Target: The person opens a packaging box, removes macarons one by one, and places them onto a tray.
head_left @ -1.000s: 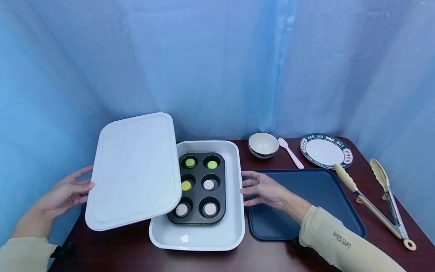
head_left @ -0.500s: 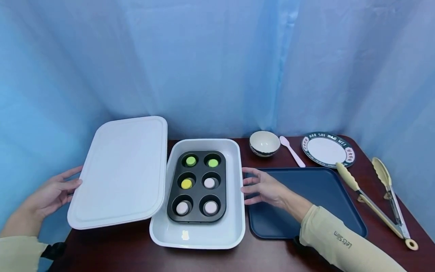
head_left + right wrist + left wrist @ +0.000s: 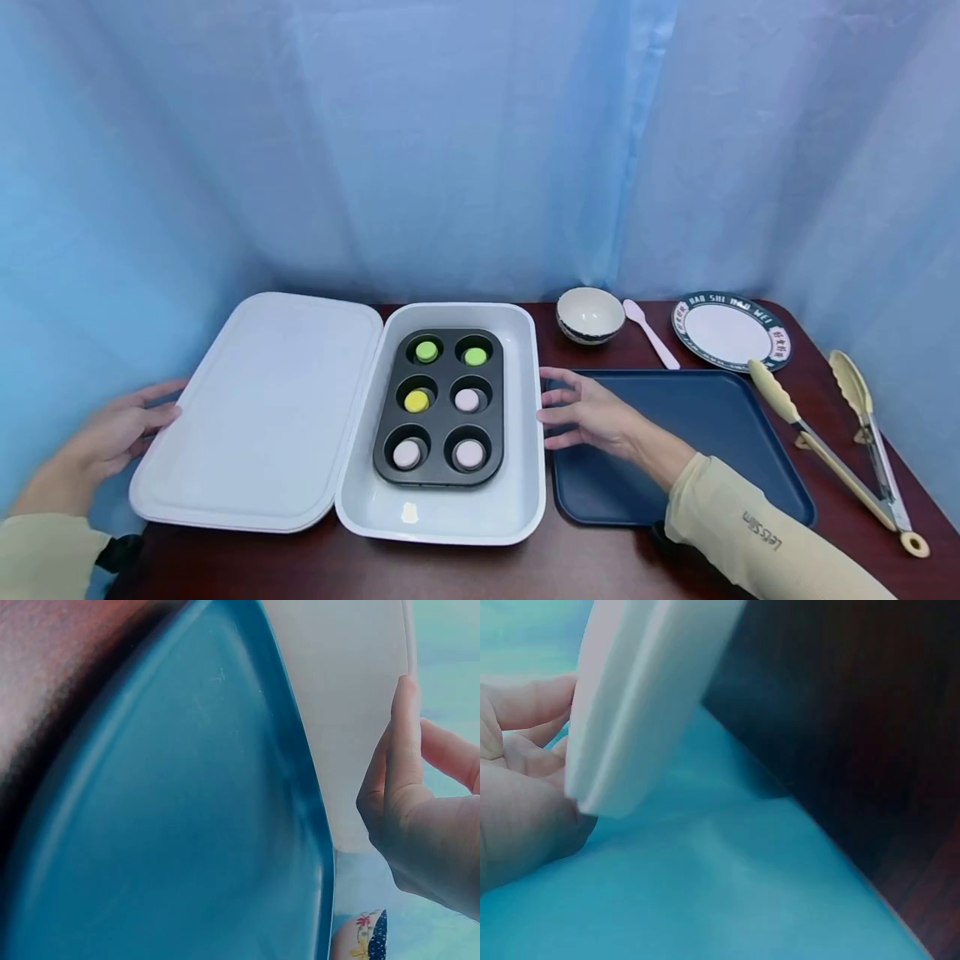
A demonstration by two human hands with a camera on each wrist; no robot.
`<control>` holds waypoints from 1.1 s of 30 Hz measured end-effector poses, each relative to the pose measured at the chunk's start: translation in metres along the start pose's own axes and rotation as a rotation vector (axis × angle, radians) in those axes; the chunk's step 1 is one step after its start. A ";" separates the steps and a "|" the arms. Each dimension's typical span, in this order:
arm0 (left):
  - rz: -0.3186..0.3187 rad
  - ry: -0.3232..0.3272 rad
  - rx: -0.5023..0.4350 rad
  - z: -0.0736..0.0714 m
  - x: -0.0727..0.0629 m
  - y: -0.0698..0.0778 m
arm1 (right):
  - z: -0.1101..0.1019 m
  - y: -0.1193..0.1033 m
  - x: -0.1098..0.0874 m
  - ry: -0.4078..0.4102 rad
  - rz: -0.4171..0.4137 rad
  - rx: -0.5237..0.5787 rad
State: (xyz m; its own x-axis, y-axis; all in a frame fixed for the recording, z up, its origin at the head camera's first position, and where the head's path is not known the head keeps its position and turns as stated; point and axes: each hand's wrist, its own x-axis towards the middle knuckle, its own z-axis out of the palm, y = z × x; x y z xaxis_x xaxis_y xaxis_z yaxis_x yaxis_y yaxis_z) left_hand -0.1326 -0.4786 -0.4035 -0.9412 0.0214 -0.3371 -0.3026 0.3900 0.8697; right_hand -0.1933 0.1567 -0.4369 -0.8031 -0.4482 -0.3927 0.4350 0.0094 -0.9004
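Observation:
A large white rectangular lid (image 3: pixel 262 417) lies tilted slightly at the left, its right edge along the rim of a white box (image 3: pixel 450 518). My left hand (image 3: pixel 123 432) pinches the lid's left edge; the left wrist view shows thumb and fingers on that lid edge (image 3: pixel 641 712). Inside the box is a dark muffin tin (image 3: pixel 442 427). Its cups hold small round macaron-like pieces: green, a yellow one (image 3: pixel 416 401) and pale pink. My right hand (image 3: pixel 592 414) rests its extended fingers against the box's right side, gripping nothing. Its fingers also show in the right wrist view.
Under the right forearm lies a dark blue tray (image 3: pixel 675 433). Behind it stand a small bowl (image 3: pixel 591 312), a pink spoon (image 3: pixel 652 335) and a green-rimmed plate (image 3: pixel 726 333). Cream-tipped tongs (image 3: pixel 851 383) lie spread at the right table edge. Blue curtains (image 3: pixel 465 167) hang around the table.
The lid has moved left and down off the box, with my left hand lowering alongside it. All of the muffin tin now shows. My right hand stays at the box's side.

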 end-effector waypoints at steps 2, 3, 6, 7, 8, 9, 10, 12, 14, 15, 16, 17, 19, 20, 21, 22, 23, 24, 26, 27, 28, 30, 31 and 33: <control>-0.020 0.002 0.053 0.005 0.003 -0.002 | -0.001 0.000 -0.001 0.000 0.000 -0.003; -0.031 0.001 0.076 0.007 0.004 -0.004 | -0.001 0.000 -0.001 0.000 -0.002 -0.004; -0.065 0.006 0.116 0.013 0.008 -0.008 | -0.001 0.000 -0.002 -0.005 -0.004 -0.003; -0.073 0.012 0.131 0.014 0.008 -0.009 | -0.001 0.000 -0.002 -0.007 -0.006 -0.003; -0.087 0.018 0.148 0.016 0.009 -0.010 | -0.001 0.000 -0.002 -0.009 -0.007 -0.002; -0.098 0.029 0.171 0.017 0.010 -0.011 | -0.001 0.000 -0.002 -0.011 -0.009 -0.001; -0.110 0.039 0.191 0.019 0.011 -0.011 | -0.001 0.000 -0.002 -0.013 -0.010 0.001; -0.133 0.063 0.237 0.022 0.014 -0.011 | -0.002 0.000 -0.002 -0.015 -0.012 0.006; -0.160 0.079 0.283 0.026 0.017 -0.012 | -0.003 0.001 -0.002 -0.019 -0.014 0.009; -0.172 0.086 0.301 0.027 0.018 -0.012 | -0.004 0.002 -0.002 -0.020 -0.014 0.010; -0.182 0.092 0.313 0.028 0.019 -0.012 | -0.004 0.002 -0.002 -0.022 -0.014 0.010; -0.189 0.094 0.326 0.029 0.020 -0.012 | -0.005 0.002 -0.002 -0.024 -0.014 0.009; -0.199 0.097 0.348 0.030 0.021 -0.012 | -0.005 0.003 -0.002 -0.028 -0.016 0.008; -0.198 0.098 0.353 0.030 0.022 -0.012 | -0.005 0.003 -0.002 -0.029 -0.016 0.006; -0.195 0.104 0.360 0.030 0.022 -0.012 | -0.005 0.002 -0.003 -0.029 -0.017 0.005; -0.189 0.108 0.362 0.030 0.022 -0.012 | -0.005 0.002 -0.003 -0.029 -0.016 0.003; -0.182 0.111 0.361 0.030 0.023 -0.013 | -0.005 0.002 -0.003 -0.028 -0.016 0.001; -0.174 0.119 0.359 0.031 0.024 -0.013 | -0.005 0.002 -0.003 -0.028 -0.017 -0.001; -0.160 0.135 0.350 0.031 0.025 -0.015 | -0.006 0.001 -0.003 -0.026 -0.017 -0.003; -0.157 0.147 0.345 0.031 0.025 -0.016 | -0.006 0.001 -0.003 -0.025 -0.018 -0.003; -0.157 0.156 0.339 0.031 0.025 -0.017 | -0.006 0.001 -0.003 -0.026 -0.018 -0.003; -0.161 0.177 0.328 0.032 0.024 -0.018 | -0.005 0.001 -0.003 -0.030 -0.020 0.001; -0.164 0.188 0.320 0.032 0.024 -0.019 | -0.005 0.001 -0.003 -0.034 -0.019 0.004; -0.174 0.210 0.310 0.031 0.022 -0.021 | -0.003 0.002 -0.002 -0.042 -0.016 0.008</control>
State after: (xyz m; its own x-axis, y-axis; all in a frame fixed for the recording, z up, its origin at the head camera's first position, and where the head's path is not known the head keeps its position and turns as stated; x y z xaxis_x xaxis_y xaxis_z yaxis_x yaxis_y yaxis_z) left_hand -0.1422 -0.4573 -0.4403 -0.8998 -0.2451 -0.3611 -0.4308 0.6311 0.6451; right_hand -0.1924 0.1603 -0.4387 -0.7921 -0.4858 -0.3696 0.4254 -0.0051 -0.9050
